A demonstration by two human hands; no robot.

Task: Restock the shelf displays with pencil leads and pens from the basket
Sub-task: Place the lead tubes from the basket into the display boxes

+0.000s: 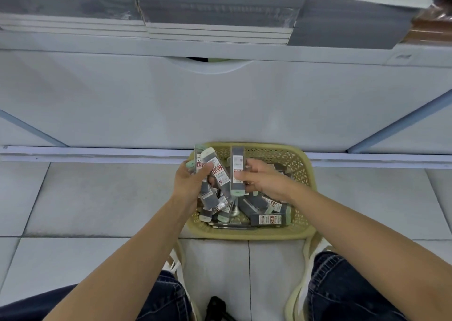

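A yellow plastic basket [299,164] sits on the tiled floor against the shelf base. It holds several grey pencil lead cases [269,219] with pale green caps and red-and-white labels. My left hand [189,180] grips a bundle of lead cases [215,171] above the basket's left side. My right hand [265,178] pinches a single lead case [236,171], held upright beside the bundle. A dark pen [234,227] lies along the basket's front edge.
A white shelf base panel [220,100] with a curved cutout rises behind the basket. Stacks of grey notebooks [220,10] lie on the shelf above. My knees in dark jeans and pale shoes [315,254] flank the basket on the floor.
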